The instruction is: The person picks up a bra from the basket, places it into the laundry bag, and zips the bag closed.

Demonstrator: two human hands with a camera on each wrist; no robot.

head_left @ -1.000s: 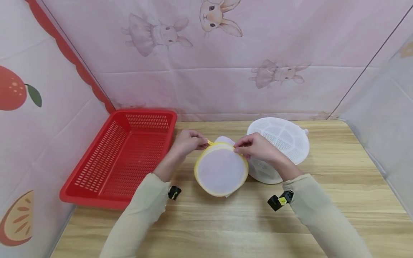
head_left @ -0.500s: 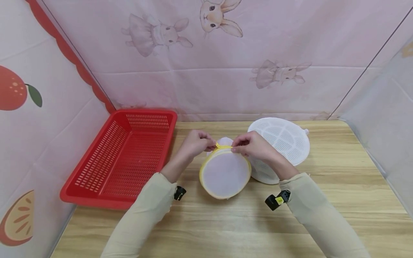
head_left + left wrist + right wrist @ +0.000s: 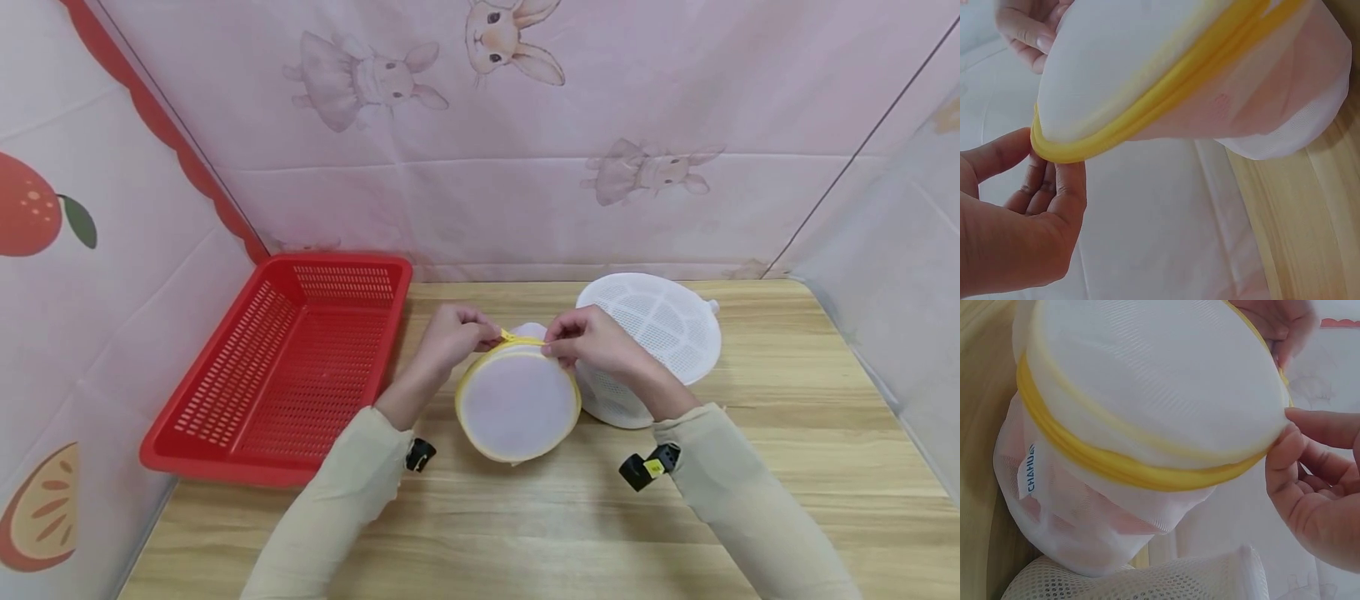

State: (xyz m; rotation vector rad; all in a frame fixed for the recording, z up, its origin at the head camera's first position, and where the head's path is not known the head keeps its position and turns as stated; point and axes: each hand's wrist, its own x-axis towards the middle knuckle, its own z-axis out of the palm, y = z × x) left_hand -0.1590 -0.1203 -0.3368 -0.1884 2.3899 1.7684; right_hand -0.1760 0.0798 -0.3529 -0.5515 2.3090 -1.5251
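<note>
A white mesh laundry bag [image 3: 517,407] with a round top and a yellow zipper [image 3: 1116,472] stands in the middle of the table. My left hand [image 3: 454,337] pinches the yellow zipper pull [image 3: 507,335] at the far side of the rim. Just to the right, my right hand [image 3: 592,340] pinches the zippered edge between thumb and finger. Something pinkish [image 3: 1210,112] shows through the bag's side in the left wrist view; its kind is unclear. A label [image 3: 1030,469] with blue letters hangs on the side in the right wrist view.
A red plastic basket [image 3: 315,358] with slotted walls stands at the left. Behind my right hand, a second white mesh bag [image 3: 663,329] lies against the back right area. Printed cloth walls [image 3: 487,208] enclose the wooden table [image 3: 525,533].
My left hand has moved right along the rim with the zipper pull, closer to my right hand. The bag's top has tilted and shifted slightly. My right hand keeps its hold, nearly still.
</note>
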